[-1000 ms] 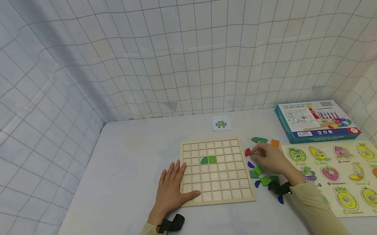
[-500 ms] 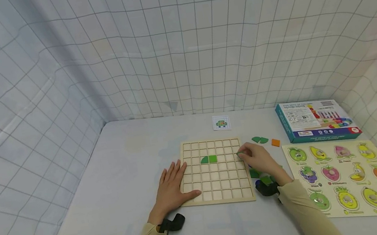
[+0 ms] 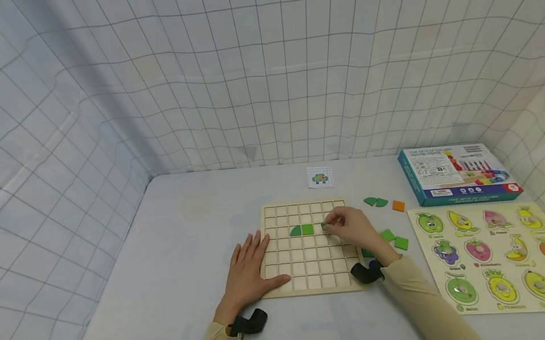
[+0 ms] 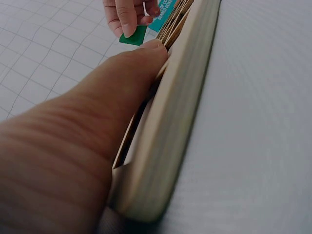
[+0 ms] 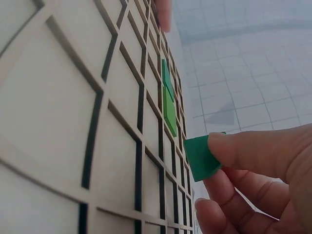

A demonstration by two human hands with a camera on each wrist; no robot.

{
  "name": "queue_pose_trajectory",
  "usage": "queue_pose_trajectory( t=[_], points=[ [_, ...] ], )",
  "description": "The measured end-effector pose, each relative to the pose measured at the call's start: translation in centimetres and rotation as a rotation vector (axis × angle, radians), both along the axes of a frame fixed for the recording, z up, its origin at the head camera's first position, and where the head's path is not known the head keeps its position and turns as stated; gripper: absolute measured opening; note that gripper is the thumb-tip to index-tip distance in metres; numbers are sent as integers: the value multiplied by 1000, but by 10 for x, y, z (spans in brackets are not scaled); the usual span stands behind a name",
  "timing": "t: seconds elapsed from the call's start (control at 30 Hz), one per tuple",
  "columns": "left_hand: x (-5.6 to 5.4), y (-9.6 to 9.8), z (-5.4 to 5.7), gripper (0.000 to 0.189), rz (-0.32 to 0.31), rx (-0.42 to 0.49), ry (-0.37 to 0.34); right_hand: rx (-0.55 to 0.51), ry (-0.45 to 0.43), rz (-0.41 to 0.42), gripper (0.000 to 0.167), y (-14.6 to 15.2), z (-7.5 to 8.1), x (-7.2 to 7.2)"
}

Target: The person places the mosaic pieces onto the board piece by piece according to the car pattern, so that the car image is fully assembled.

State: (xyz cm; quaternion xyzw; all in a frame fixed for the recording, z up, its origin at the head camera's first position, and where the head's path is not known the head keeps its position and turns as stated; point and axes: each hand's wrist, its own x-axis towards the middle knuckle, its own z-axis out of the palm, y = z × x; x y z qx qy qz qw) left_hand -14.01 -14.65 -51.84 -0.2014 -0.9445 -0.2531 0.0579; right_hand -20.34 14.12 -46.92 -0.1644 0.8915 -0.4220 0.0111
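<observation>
The dark green piece (image 5: 201,158), pinched between the right hand's (image 3: 355,231) thumb and fingers, has come from the loose pieces across the grid board's (image 3: 313,283) right edge. It is now above the cells, near the seated light green square (image 3: 307,229), so it is picked up but not yet set down. The left hand (image 3: 247,274), fingers spread, stays on the board's left side.

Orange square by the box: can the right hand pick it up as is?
Probably not just yet. Nothing covers the orange square and it looks within reach, but the right hand pinches a dark green piece, which would likely need putting down first.
</observation>
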Motion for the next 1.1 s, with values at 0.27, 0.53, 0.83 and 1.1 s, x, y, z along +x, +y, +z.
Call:
queue_pose_trajectory(
  t=[0.27, 0.53, 0.83, 1.1],
  points=[
    [0, 1, 0, 99, 7, -4, -6, 35, -19, -20, 6, -10, -6, -6],
    [0, 1, 1, 99, 11, -11, -14, 99, -17, -35, 5, -14, -5, -8],
    [-1, 1, -1, 99, 10, -8, 12, 168, 0, -52, 4, -16, -2, -10],
    [-1, 1, 0, 99, 16, -19, 2, 169, -3, -57, 5, -18, -2, -10]
  ],
)
